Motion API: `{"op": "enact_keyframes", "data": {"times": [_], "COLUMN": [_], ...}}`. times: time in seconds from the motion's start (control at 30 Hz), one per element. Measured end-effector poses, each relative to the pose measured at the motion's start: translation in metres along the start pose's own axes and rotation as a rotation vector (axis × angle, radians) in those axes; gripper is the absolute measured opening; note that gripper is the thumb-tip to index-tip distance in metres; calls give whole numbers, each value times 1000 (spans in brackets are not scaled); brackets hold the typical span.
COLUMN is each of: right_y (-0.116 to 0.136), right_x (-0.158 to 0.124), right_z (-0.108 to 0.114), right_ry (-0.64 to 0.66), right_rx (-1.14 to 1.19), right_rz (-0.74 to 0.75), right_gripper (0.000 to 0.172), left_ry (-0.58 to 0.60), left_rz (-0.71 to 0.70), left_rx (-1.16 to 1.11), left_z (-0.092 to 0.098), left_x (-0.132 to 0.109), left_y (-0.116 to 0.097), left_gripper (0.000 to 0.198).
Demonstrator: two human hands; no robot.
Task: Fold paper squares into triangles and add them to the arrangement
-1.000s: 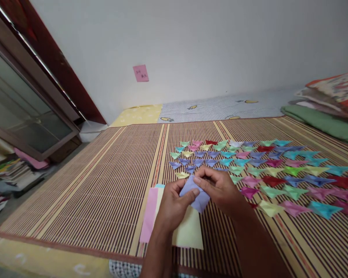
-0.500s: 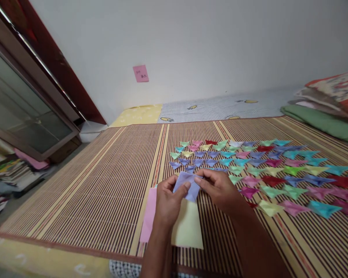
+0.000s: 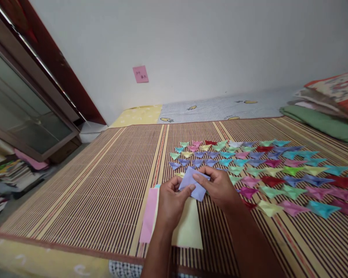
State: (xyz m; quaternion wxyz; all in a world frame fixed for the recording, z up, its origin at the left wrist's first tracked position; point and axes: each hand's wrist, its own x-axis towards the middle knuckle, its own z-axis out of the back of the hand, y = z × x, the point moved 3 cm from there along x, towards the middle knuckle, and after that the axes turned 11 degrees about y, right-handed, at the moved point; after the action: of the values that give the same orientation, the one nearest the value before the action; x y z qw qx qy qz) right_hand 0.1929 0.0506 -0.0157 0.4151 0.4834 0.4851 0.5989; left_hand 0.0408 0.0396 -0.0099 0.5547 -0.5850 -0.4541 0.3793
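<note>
A folded lilac paper piece (image 3: 193, 184) is held between both hands above a striped bamboo mat (image 3: 104, 185). My left hand (image 3: 171, 202) pinches its left side with thumb on top. My right hand (image 3: 219, 187) pinches its right and top edge. Beneath the hands lies a small stack of flat sheets, pale yellow (image 3: 188, 231) on top and pink (image 3: 149, 216) at the left. Rows of several small folded paper shapes (image 3: 266, 170) in blue, green, pink, red and yellow spread over the mat to the right.
A glass-fronted cabinet (image 3: 23, 112) stands at the left with books and clutter (image 3: 14, 173) on the floor beside it. Folded bedding and a pillow (image 3: 327, 104) lie at the far right. A pink note (image 3: 140, 73) sticks to the white wall.
The lilac paper has been turned and refolded between the fingers, rising slightly then settling; both hands stay in nearly the same place over the yellow sheet.
</note>
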Motion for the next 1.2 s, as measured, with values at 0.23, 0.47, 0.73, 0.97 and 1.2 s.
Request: {"op": "enact_keyframes", "data": {"times": [0.23,0.47,0.73,0.97,1.2], "right_y": [-1,6,9,11,6], "right_x": [0,-5,-5,-3,5], "right_z": [10,11,5,21,-26], "right_ry": [-60,124,119,-158,6], "right_rx": [-2,-74,-41,201,284], "right_rz": [21,-37,-1,17,8], "right_gripper": [26,24,20,45,27], "left_ry": [74,132,71,-283,-279], "left_rz": [-21,21,78,-36,-90], "left_rx": [51,-57,-83,-390,-574], "left_z": [1,5,11,17,5], "left_x": [-1,1,1,5,6], "left_y": [-5,-3,2,6,5], "left_gripper": [40,37,36,38,40]}}
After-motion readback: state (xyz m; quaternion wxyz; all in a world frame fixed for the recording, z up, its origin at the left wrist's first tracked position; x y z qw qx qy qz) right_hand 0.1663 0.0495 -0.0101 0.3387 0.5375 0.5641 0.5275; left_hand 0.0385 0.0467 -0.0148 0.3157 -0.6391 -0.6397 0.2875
